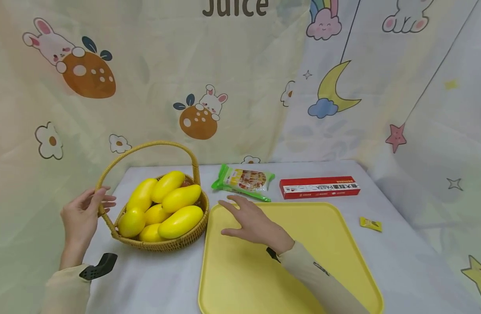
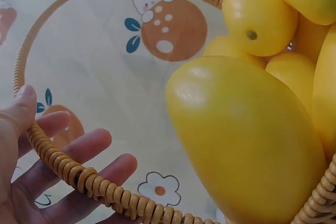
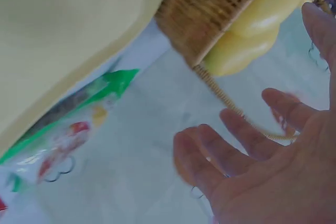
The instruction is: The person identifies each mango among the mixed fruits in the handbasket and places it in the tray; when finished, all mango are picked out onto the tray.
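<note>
Pale cloth with printed rabbits and stars [image 1: 146, 65] hangs behind a white worktop [image 1: 146, 279]. From the head view, a woven basket [image 1: 158, 246] stands upright at the left of this worktop, heaped with shiny yellow fruits [image 1: 181, 222]. Left hand [image 1: 85, 207] has its grip around the left side of the arched handle [image 1: 158, 143], with the thumb on one side and the fingers on the other. Right hand [image 1: 254, 220] has its grip apart, above the yellow tray [image 1: 244, 270], near the basket. I suppose the full basket is rather heavy, unless the fruits are hollow; the handle looks stiff, and the middle of its arch should give the best balance. Held by one side only, it could tilt and let the smooth fruits roll out. The tray lies just beside the basket and may obstruct it on that side. Behind the tray are a green packet [image 1: 250, 179] and a red box [image 1: 319, 187]; a small yellow wrapper [image 1: 370, 224] lies at its right.

The left wrist view shows ridged winding on the handle, which probably does not slip easily; the fingers lie only loosely along it.

The right wrist view shows this hand's fingers spread and holding nothing. Whether basket and tray touch, I cannot tell.
</note>
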The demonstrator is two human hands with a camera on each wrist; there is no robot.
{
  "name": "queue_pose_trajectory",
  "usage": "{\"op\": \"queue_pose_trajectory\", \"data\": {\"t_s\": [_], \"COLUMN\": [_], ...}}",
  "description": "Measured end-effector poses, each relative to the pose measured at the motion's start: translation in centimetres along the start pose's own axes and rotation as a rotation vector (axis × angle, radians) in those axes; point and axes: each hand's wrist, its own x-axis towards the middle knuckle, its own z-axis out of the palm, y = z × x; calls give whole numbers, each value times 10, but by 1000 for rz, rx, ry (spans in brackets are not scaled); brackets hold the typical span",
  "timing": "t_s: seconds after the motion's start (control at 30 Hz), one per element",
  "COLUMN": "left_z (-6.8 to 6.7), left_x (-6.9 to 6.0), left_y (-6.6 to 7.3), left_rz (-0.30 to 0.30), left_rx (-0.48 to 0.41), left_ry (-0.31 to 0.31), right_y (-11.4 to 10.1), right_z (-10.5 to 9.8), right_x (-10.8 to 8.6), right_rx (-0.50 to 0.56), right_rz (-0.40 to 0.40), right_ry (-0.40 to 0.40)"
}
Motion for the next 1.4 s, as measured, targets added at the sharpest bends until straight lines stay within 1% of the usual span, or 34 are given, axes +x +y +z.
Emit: {"op": "queue_pose_trajectory", "data": {"t_s": [0.13, 0.2, 0.37, 0.57, 0.7, 0.83, 1.1, 1.3, 1.4], "left_z": [-3, -3, -3, -4, -4, -3, -3, -4, -3], "left_x": [1, 2, 2, 1, 0, 1, 2, 2, 2], "left_y": [-2, -2, -3, -4, -4, -3, -3, -4, -4], "left_rz": [-3, -10, -31, -46, -53, -55, -52, -56, -61], "left_rx": [-15, -16, 3, 4, -3, -15, -17, -31, -25], "left_ry": [-35, -45, -38, -16, -10, -11, -8, -21, -21], "right_y": [-19, -27, -44, -59, -68, -71, -76, -77, -76], "right_z": [-2, -2, 1, 12, 18, 22, 29, 39, 40], "right_x": [29, 42, 64, 81, 88, 91, 93, 93, 93], "right_rx": [-64, -91, -105, -119, -153, -195, -277, -381, -396], "right_rz": [-114, -150, -208, -254, -277, -282, -270, -311, -312], "right_ry": [-12, -19, -35, -77, -77, -64, -66, -58, -54]}}
